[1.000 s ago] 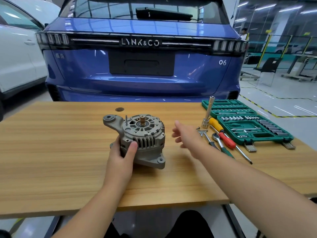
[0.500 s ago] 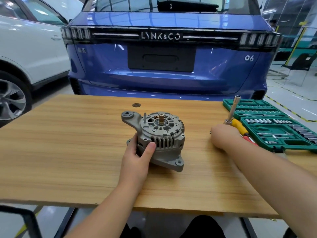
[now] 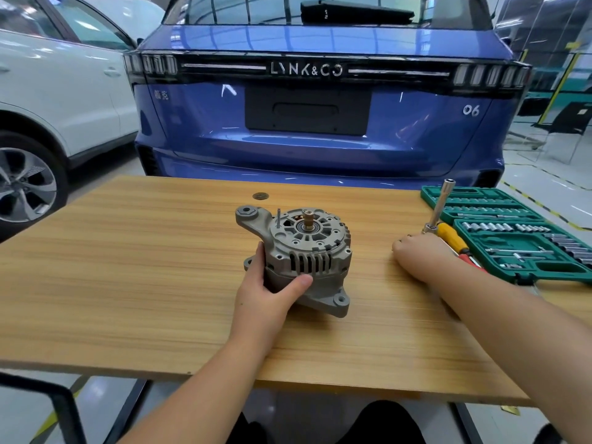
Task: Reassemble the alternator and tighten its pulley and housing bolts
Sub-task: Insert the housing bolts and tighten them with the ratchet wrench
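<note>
The left hand (image 3: pixel 267 291) still grips the alternator (image 3: pixel 302 253) mid-table (image 3: pixel 128 283), unchanged. The right hand (image 3: pixel 419 256), open in mid-air a second ago, now rests knuckles-up by the yellow-handled screwdriver (image 3: pixel 452 236); its grasp cannot be told. Beyond lies the green socket case (image 3: pixel 512 232).

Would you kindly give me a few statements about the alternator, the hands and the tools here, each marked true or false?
1. The left hand grips the alternator. True.
2. A pulley sits on the shaft. False: the shaft stands bare.
3. The right hand rests by the screwdriver. True.
4. The socket case is closed. False: it lies open.
5. The alternator stands on the floor. False: it stands on the table.
</note>
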A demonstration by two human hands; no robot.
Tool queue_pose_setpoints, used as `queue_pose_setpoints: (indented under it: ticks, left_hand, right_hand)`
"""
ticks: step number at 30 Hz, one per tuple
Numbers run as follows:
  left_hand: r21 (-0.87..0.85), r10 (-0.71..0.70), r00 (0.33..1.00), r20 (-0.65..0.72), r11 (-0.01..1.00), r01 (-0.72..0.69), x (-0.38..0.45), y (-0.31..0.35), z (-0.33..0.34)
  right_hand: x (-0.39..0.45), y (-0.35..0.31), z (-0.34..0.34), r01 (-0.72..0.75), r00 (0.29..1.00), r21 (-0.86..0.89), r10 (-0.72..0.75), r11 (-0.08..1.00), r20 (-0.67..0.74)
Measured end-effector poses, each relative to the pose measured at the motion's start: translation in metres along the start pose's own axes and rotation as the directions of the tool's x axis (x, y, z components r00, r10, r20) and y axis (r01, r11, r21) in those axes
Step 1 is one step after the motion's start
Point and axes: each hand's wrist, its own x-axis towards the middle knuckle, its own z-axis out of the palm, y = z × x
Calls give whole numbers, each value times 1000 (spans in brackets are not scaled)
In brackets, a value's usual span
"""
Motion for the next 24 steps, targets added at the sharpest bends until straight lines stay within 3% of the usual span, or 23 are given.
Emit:
queue_pose_setpoints:
  ticks: [8, 11, 14, 17, 19, 21, 24]
  left_hand:
    - [9, -1, 1000, -3, 1000, 1, 1, 1, 0]
    - [21, -3, 1000, -4, 1000, 3, 0, 3, -1]
    - [25, 0, 1000, -10, 1000, 1, -2, 5, -1]
    - [49, 20, 1000, -21, 999, -19, -6, 6, -1]
    - [65, 31, 999, -30, 997, -29, -9, 6, -1]
    - [68, 36, 999, -38, 997, -33, -10, 6, -2]
    - [66, 31, 999, -41, 997, -28, -11, 7, -3]
  right_hand:
    - [-3, -4, 1, -32, 986, 18, 34, 999, -160]
    - [-3, -8, -13, -45, 937, 256, 130, 966, -324]
    - [-9, -19, -45, -46, 894, 724, 351, 689, -278]
    - [-26, -32, -76, 33, 849, 946, 490, 322, -197]
    - [-43, -41, -99, 116, 856, 992, 501, 56, -129]
    - [-58, -51, -121, 176, 888, 975, 449, -137, -98]
    - [-76, -66, -150, 232, 939, 948, 303, -216, -160]
